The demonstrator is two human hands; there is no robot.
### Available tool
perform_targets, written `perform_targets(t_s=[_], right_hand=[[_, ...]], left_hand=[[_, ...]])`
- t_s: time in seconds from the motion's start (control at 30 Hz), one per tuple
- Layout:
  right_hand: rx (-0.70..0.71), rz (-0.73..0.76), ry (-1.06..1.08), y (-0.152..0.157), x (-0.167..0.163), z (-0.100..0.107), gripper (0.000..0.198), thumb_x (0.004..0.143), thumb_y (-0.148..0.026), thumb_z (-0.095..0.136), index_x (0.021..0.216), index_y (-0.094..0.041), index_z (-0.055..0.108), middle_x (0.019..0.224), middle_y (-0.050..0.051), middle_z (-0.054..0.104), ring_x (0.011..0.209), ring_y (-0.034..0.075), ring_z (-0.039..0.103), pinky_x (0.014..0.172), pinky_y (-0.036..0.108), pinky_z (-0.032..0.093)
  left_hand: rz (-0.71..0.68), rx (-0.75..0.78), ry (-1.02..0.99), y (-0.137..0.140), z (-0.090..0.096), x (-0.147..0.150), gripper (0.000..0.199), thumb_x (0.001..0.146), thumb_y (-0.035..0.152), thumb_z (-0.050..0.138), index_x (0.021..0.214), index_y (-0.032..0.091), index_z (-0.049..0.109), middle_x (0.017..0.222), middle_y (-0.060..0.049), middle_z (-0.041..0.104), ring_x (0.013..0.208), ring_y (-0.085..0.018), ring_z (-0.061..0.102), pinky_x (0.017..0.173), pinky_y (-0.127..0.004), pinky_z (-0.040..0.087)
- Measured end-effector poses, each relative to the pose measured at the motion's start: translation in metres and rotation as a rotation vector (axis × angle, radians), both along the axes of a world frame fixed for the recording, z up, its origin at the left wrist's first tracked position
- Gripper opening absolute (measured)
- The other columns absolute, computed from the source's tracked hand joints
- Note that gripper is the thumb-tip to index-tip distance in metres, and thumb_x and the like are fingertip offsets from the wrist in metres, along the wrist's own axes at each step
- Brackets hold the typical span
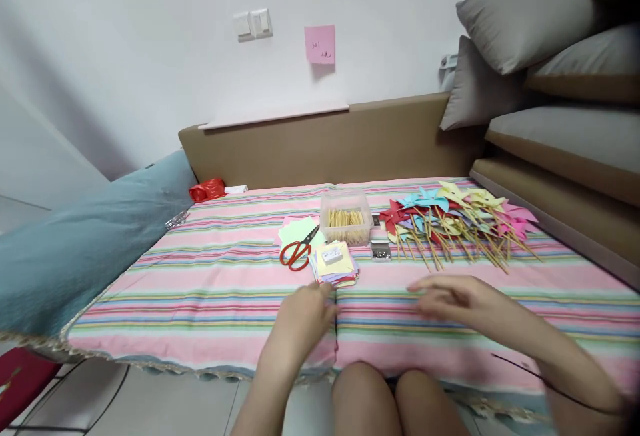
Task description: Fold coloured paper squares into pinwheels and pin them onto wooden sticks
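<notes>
My left hand [306, 317] reaches just in front of a stack of coloured square papers [345, 269]. Its thumb and index finger are apart, with nothing visible between them; whether a fingertip touches the stack I cannot tell. A small white box [332, 255] lies on the stack. My right hand [447, 297] hovers over the striped cloth, slightly blurred, its fingers loosely bent and apart, with nothing seen in it. Red-handled scissors [299, 253] rest beside the stack on pale green paper [294, 231]. Behind stands a clear plastic tub [345, 204] of thin wooden sticks [347, 218].
Paper pinwheels on sticks [453, 216] lie heaped at the right. A small open box of metal pins [381, 251] sits by the tub. A red object [207, 190] lies at the back left. Grey cushions [535, 16] are piled at the right. The striped cloth [200, 303] covers the seat.
</notes>
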State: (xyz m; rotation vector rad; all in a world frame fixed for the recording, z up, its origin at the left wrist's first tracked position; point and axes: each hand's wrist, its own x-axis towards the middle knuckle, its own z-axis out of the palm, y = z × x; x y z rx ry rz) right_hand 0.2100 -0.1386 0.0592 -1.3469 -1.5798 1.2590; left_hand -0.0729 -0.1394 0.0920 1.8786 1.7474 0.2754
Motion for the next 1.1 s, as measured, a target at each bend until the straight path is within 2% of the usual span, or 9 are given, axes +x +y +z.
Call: perform_targets(t_s=[0.03,0.13,0.3,0.4,0.5,0.63,0.8,0.93,1.1], right_hand=[[-0.013,0.038,0.057,0.027,-0.016,0.0,0.029,0.069,-0.041,0.073,0.089,-0.019,0.073,0.074,0.006,0.074,0.07,0.021,0.07,0.064,0.03,0.057],[-0.024,-0.107,0.221,0.089,-0.059,-0.017,0.021,0.065,-0.037,0.073,0.074,-0.017,0.07,0.074,0.007,0.075,0.069,0.021,0.071,0.062,0.029,0.057],[-0.023,-0.229,0.264,0.137,-0.099,-0.071,0.012,0.065,-0.026,0.07,0.072,-0.018,0.067,0.067,0.005,0.073,0.067,0.021,0.071,0.062,0.03,0.058],[-0.042,-0.288,0.291,0.145,-0.105,-0.09,0.01,0.066,-0.027,0.068,0.071,-0.019,0.065,0.068,0.005,0.073,0.065,0.022,0.072,0.06,0.032,0.059],[-0.045,-0.341,0.328,0.147,-0.103,-0.097,0.012,0.069,-0.03,0.065,0.075,-0.02,0.063,0.076,0.006,0.074,0.071,0.022,0.073,0.066,0.033,0.06],[-0.068,-0.361,0.355,0.144,-0.101,-0.099,0.016,0.069,-0.032,0.064,0.079,-0.019,0.062,0.084,0.008,0.074,0.077,0.022,0.073,0.071,0.034,0.06],[-0.125,-0.335,0.324,0.135,-0.103,-0.104,0.018,0.069,-0.033,0.066,0.078,-0.018,0.063,0.078,0.009,0.074,0.08,0.026,0.073,0.074,0.037,0.059],[-0.113,-0.329,0.183,0.128,-0.103,-0.105,0.017,0.072,-0.035,0.064,0.079,-0.02,0.065,0.082,0.009,0.075,0.083,0.026,0.072,0.077,0.038,0.056],[-0.045,-0.333,-0.035,0.124,-0.112,-0.093,0.02,0.077,-0.037,0.058,0.086,-0.021,0.065,0.086,0.008,0.075,0.081,0.025,0.07,0.073,0.037,0.051]], left_hand=[[0.064,0.08,0.001,0.023,-0.002,0.003,0.024,0.08,0.022,0.059,0.103,0.021,0.064,0.108,-0.013,0.066,0.105,-0.03,0.059,0.087,-0.038,0.042],[0.201,0.196,-0.034,0.08,-0.02,0.01,0.03,0.08,0.019,0.058,0.11,0.014,0.061,0.12,-0.018,0.061,0.114,-0.03,0.054,0.093,-0.037,0.038],[0.28,0.198,-0.136,0.13,-0.071,0.017,0.054,0.072,0.024,0.071,0.121,0.015,0.052,0.123,-0.014,0.059,0.112,-0.023,0.057,0.091,-0.03,0.041],[0.302,0.153,-0.146,0.137,-0.094,0.019,0.056,0.06,0.019,0.078,0.112,0.014,0.057,0.113,-0.013,0.063,0.105,-0.024,0.059,0.088,-0.031,0.043],[0.326,0.118,-0.122,0.136,-0.104,0.022,0.045,0.062,0.016,0.075,0.104,0.017,0.059,0.105,-0.01,0.065,0.099,-0.025,0.06,0.084,-0.033,0.043],[0.356,0.104,-0.076,0.137,-0.105,0.029,0.032,0.071,0.014,0.066,0.101,0.02,0.057,0.103,-0.009,0.065,0.098,-0.024,0.059,0.081,-0.033,0.042],[0.351,0.097,-0.038,0.138,-0.101,0.03,0.024,0.073,0.013,0.061,0.097,0.019,0.056,0.102,-0.01,0.065,0.097,-0.025,0.059,0.081,-0.033,0.04],[0.324,0.104,-0.098,0.133,-0.1,0.022,0.023,0.072,0.014,0.064,0.092,0.021,0.055,0.097,-0.006,0.067,0.091,-0.022,0.06,0.074,-0.029,0.04],[0.345,0.118,-0.148,0.128,-0.102,0.019,0.023,0.071,0.017,0.065,0.089,0.022,0.052,0.093,-0.004,0.066,0.085,-0.021,0.059,0.07,-0.029,0.038]])
